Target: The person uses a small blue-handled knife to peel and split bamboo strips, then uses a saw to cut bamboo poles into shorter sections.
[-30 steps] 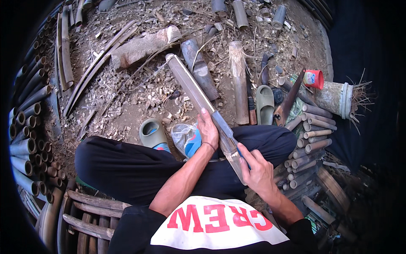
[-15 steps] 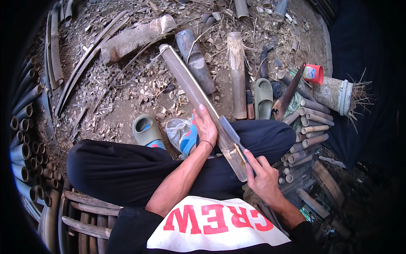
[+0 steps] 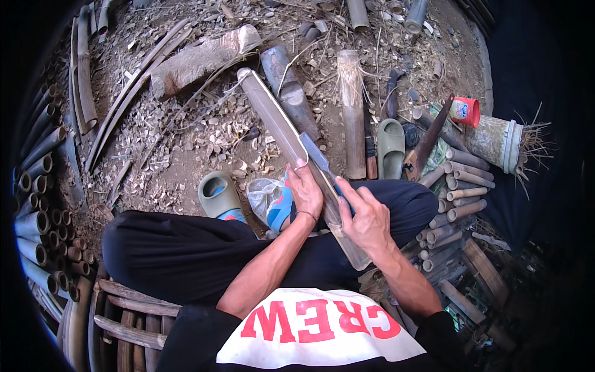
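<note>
A long split bamboo piece slants across my lap, its far end pointing up and left. My left hand is wrapped round its middle. My right hand grips a knife, forefinger stretched along it, with the blade lying against the bamboo's right edge just beyond my left hand. Most of the handle is hidden in my palm. A thin pale strip curls up from the bamboo beside the blade. The near end of the bamboo rests over my right leg.
Bamboo tubes are stacked on the left and right. A handsaw leans near a red container and a dirty white bucket. Olive sandals, a wooden block and bamboo chips lie ahead.
My right hand has pushed the knife forward and left along the bamboo edge, nearer my left hand. A thin curled strip now shows by the blade.
</note>
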`<action>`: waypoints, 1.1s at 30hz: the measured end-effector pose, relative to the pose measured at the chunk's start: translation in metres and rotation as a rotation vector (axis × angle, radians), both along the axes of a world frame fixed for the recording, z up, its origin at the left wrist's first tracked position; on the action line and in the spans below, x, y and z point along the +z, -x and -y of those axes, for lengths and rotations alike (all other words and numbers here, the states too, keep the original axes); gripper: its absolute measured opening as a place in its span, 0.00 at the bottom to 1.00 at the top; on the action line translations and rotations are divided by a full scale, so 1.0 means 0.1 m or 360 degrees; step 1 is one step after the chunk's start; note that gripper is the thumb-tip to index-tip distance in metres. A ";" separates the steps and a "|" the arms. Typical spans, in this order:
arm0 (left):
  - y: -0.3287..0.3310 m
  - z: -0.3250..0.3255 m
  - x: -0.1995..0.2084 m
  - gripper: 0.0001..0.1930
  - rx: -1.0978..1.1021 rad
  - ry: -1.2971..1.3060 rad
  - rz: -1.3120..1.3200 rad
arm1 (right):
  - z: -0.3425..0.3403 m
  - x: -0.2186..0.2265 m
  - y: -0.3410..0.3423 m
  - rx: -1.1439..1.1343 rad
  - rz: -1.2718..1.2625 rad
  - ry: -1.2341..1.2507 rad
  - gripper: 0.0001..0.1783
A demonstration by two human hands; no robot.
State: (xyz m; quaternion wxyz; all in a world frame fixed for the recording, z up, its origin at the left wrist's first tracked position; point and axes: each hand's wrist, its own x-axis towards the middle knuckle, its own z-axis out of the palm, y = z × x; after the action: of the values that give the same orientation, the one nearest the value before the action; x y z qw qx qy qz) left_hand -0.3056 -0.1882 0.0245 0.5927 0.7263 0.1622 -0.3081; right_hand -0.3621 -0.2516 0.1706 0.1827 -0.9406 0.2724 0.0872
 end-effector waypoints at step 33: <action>-0.10 -0.03 -0.10 0.37 0.0057 0.0338 -0.0001 | 0.28 -1.07 -1.87 -0.0043 -0.0079 -0.0097 0.20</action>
State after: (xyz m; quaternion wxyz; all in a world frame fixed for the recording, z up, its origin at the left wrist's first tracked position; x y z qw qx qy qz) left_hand -0.2952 -0.1852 0.0141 0.6717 0.6563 0.1417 -0.3132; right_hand -0.1753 -0.2792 0.0639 0.2056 -0.9284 0.2868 0.1164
